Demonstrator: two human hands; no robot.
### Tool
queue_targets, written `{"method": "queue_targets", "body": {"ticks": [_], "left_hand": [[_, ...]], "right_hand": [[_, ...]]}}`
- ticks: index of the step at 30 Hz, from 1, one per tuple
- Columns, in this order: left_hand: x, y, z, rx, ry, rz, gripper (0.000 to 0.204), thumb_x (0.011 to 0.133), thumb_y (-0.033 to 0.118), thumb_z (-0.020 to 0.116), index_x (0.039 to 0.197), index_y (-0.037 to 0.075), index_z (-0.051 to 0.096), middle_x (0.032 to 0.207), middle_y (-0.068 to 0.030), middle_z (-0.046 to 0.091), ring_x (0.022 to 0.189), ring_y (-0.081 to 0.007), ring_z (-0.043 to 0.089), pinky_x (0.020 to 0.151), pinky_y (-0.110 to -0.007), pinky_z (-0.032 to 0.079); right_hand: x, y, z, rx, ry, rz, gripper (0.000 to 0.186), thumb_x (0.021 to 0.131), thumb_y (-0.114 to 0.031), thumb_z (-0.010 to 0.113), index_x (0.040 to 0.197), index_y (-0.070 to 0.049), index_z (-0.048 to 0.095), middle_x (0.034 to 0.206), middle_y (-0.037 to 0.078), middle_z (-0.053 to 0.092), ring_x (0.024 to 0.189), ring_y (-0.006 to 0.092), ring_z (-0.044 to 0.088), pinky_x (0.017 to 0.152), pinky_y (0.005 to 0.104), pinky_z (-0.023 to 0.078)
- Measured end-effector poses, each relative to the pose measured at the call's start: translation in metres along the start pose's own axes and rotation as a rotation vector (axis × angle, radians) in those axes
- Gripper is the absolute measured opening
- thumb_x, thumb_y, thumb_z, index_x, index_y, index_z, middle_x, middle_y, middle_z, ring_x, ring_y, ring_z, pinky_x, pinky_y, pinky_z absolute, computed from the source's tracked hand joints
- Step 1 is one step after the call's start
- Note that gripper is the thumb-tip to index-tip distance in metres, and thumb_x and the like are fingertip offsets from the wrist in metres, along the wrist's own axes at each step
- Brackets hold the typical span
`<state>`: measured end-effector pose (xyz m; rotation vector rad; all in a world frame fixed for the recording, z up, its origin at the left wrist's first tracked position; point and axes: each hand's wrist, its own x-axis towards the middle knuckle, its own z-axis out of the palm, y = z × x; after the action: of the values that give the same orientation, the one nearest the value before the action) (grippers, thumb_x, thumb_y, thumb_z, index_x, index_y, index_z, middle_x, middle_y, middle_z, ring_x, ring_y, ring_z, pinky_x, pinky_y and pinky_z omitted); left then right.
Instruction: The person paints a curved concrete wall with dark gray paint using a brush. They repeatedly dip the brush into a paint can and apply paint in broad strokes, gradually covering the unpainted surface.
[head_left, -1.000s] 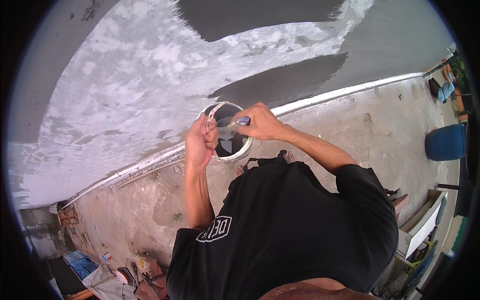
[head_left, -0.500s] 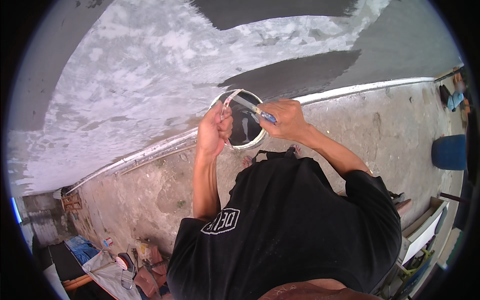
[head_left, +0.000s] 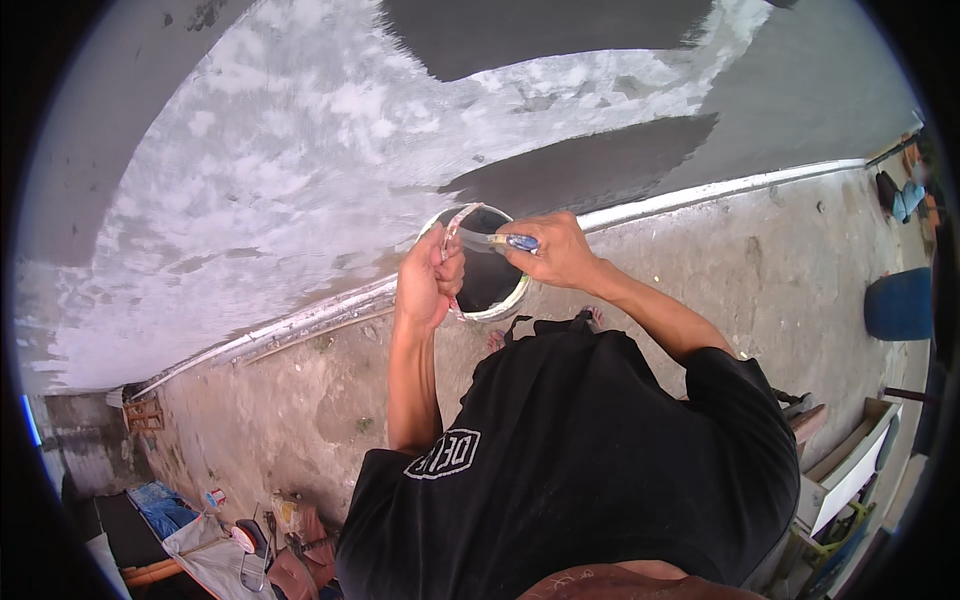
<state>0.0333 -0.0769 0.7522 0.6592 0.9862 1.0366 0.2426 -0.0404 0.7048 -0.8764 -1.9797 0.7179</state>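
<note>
My left hand (head_left: 430, 278) is closed around the paint-spattered handle (head_left: 452, 235) of a round bucket (head_left: 505, 308). Dark grey paint (head_left: 488, 280) lies inside the bucket, and its pale rim is smeared. Over the right part of the opening, my right hand (head_left: 557, 250) grips a paintbrush (head_left: 520, 242) by its blue handle. The brush's pale front part reaches left across the bucket toward the handle; its tip is blurred. Just beyond the bucket rises a wall (head_left: 300, 160) with whitish bare areas and dark grey painted patches (head_left: 590, 160).
A white strip (head_left: 720, 188) runs along the wall's foot above a rough concrete floor (head_left: 680, 240). At the right stand a blue barrel (head_left: 897, 305) and a white-sided box (head_left: 850, 470). Brown chairs (head_left: 303, 565) and a cloth-covered bench (head_left: 200, 540) fill the lower left.
The bucket sits slightly lower in view. My right hand has shifted left and slightly down, and the paintbrush has swung from a slant to nearly level. My left hand keeps its hold.
</note>
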Motion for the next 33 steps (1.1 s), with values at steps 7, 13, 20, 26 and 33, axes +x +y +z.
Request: {"method": "queue_targets", "body": {"ticks": [7,13,20,26,33], "left_hand": [[0.005,0.000,-0.011,-0.006,0.001,-0.008,0.038,0.102,0.041,0.039,0.079,0.011,0.045,0.054,0.0087,0.026,0.044,-0.0054,0.018,0.044,-0.025,0.015],[0.001,0.005,-0.021,-0.099,0.072,0.024,0.041,0.102,0.043,0.042,0.079,0.010,0.046,0.052,0.0082,0.025,0.042,-0.0049,0.016,0.042,-0.025,0.013],[-0.011,0.004,-0.048,-0.069,0.158,0.037,0.041,0.101,0.044,0.042,0.078,0.011,0.046,0.052,0.0081,0.024,0.041,-0.0055,0.016,0.041,-0.026,0.011],[-0.032,0.007,-0.073,-0.095,0.331,0.042,0.041,0.100,0.043,0.046,0.078,0.009,0.047,0.052,0.0079,0.024,0.040,-0.0059,0.016,0.040,-0.026,0.011],[-0.055,-0.006,-0.119,-0.153,0.422,0.050,0.041,0.101,0.043,0.044,0.077,0.010,0.048,0.051,0.0073,0.022,0.040,-0.0071,0.015,0.040,-0.027,0.013]], "right_hand": [[-0.012,-0.001,-0.017,-0.062,0.164,-0.113,0.017,0.076,-0.011,0.072,0.092,-0.003,0.074,0.082,0.012,0.072,0.066,0.0273,0.068,0.059,0.0342,0.052],[-0.027,0.000,-0.068,0.373,0.318,0.193,0.022,0.083,-0.004,0.069,0.104,0.002,0.073,0.090,0.013,0.075,0.077,0.0146,0.071,0.069,0.0267,0.055],[0.057,0.059,-0.012,0.472,0.510,0.210,0.023,0.089,-0.005,0.065,0.109,0.006,0.070,0.085,0.009,0.074,0.073,0.0082,0.065,0.060,0.0207,0.048],[0.078,0.118,-0.021,0.136,0.845,0.168,0.021,0.089,-0.007,0.066,0.106,0.005,0.071,0.084,0.010,0.074,0.072,0.0105,0.067,0.064,0.0232,0.052],[0.043,0.170,-0.113,-0.192,1.360,0.295,0.022,0.088,-0.007,0.069,0.106,0.005,0.070,0.087,0.012,0.075,0.080,0.0163,0.072,0.068,0.0271,0.054]]}}
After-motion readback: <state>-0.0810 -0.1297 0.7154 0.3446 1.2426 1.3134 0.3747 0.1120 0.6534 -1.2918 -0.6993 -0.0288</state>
